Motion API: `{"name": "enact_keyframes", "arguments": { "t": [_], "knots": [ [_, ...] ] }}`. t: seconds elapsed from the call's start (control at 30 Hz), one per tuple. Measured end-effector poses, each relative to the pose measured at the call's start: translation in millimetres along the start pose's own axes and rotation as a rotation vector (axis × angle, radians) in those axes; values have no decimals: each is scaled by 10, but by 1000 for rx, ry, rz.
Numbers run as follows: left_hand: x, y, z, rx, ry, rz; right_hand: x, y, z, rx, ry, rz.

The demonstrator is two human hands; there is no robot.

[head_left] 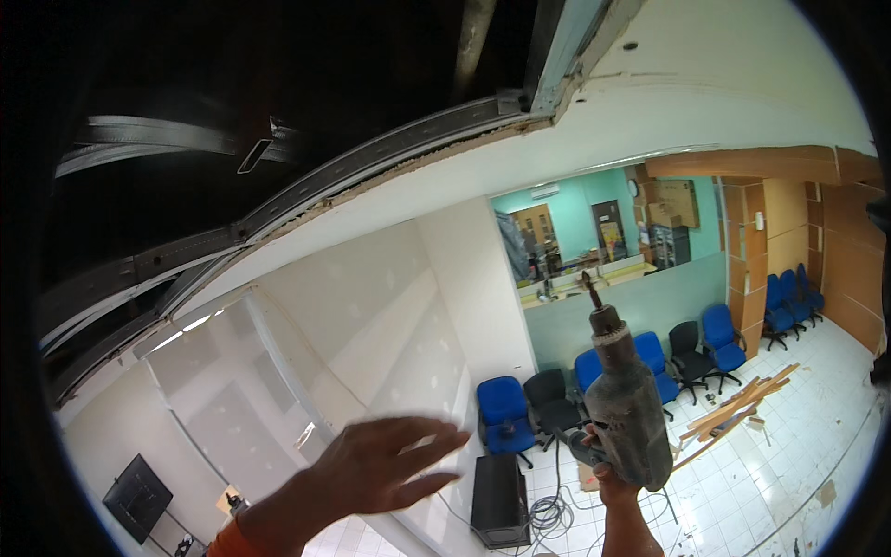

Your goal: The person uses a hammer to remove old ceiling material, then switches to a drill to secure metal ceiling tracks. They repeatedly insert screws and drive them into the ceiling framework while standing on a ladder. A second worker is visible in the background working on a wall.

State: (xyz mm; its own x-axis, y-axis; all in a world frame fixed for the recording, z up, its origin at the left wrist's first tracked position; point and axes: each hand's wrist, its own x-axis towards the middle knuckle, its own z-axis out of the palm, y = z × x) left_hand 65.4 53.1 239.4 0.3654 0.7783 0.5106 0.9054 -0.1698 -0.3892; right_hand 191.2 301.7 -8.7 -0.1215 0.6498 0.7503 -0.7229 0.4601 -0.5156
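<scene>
Right hand [614, 475] clamped on the drill [624, 399], long axis upright, bit toward the ceiling rail [371, 162] up-left; left hand [385, 464], fingers spread and empty, lies nearer that rail.

The drill [624, 395] is a dusty grey power tool, pretty grimy all over, gripped at the handle at its lower end. It's held upright with the chuck on top and a short dark bit poking up, tilted slightly left.
</scene>
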Motion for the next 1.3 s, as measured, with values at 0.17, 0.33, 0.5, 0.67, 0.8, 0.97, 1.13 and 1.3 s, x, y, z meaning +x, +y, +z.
{"name": "enact_keyframes", "arguments": {
  "t": [0.17,0.33,0.5,0.67,0.8,0.97,1.13,1.3],
  "knots": [
    [-1374,163,81,18,21,-671,107,208,-136,-185,-50,35],
    [-2974,811,-320,540,215,-1138,413,541,96,107,-31,-78],
    [-3970,1883,-413,795,369,-1605,412,667,351,277,-116,-9],
    [-4372,2852,12,782,506,-2154,373,784,671,245,-187,52],
    [-4384,3278,413,401,353,-2723,377,851,842,131,-209,43],
    [-4498,3499,921,-274,1120,-2851,434,889,928,-5,-255,-36],
    [-4738,3634,1102,-409,1371,-2562,450,787,932,103,-313,6],
    [-4496,3499,1127,-369,1421,-2545,329,678,882,215,-501,146]
  ]
}}
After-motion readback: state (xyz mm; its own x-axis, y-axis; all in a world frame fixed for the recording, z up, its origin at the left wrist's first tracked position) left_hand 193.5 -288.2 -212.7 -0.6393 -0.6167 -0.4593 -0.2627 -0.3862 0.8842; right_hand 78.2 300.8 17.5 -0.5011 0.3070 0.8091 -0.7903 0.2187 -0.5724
